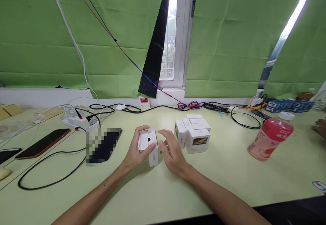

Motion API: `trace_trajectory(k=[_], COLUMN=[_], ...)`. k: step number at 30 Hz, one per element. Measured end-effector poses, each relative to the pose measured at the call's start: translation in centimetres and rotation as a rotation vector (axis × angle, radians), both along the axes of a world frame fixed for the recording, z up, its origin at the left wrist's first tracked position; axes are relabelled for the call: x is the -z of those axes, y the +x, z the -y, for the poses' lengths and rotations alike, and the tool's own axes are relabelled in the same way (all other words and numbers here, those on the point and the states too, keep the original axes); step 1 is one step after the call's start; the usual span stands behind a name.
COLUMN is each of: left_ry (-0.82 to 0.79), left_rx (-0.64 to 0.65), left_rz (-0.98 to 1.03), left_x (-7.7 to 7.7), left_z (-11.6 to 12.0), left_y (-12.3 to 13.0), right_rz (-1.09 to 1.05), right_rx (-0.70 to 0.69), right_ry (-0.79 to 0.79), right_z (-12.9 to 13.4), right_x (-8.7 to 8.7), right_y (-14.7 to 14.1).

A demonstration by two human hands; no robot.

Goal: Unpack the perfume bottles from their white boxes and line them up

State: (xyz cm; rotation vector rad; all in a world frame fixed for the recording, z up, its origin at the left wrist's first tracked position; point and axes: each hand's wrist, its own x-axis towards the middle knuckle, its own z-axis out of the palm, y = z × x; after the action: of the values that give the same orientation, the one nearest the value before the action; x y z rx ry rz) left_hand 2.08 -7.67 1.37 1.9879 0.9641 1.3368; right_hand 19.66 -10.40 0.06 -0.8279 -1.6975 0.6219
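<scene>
My left hand (137, 150) is wrapped round a small white cardboard box (153, 155), thumb on its near side and fingers behind. The box's top flap stands open toward the left, and a dark half-round notch shows at its mouth; its inside cannot be made out. Just to the right of it, my right hand (173, 152) has bent fingers held apart, with nothing visible in them. Its index fingertip is close to the box's upper edge; whether it touches is unclear. Several similar white boxes (198, 141) stand grouped beyond my right hand, one with a yellow picture on its front.
A pink drink bottle (270, 136) stands at the right, near another person's hand (319, 128). Phones (43, 143), a power strip (83, 120) and looping black cable (51, 153) lie at the left. More cables (216, 107) run along the back; blue boxes (289, 106) sit back right.
</scene>
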Motion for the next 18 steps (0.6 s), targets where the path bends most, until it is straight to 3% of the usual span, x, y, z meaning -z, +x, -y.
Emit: trace_trajectory(k=[10,18], left_ry=[0.058,-0.014], left_rx=[-0.018,0.027], left_rz=[0.014,0.006], left_x=[-0.06,-0.47], left_z=[-0.14,0.27], left_y=[0.03,-0.01], right_rz=[0.004,0.026], right_rx=[0.024,-0.009], right_ry=[-0.062,-0.063], right_z=[-0.13,-0.37], right_x=[0.17,0.15], right_y=[-0.09,0.02])
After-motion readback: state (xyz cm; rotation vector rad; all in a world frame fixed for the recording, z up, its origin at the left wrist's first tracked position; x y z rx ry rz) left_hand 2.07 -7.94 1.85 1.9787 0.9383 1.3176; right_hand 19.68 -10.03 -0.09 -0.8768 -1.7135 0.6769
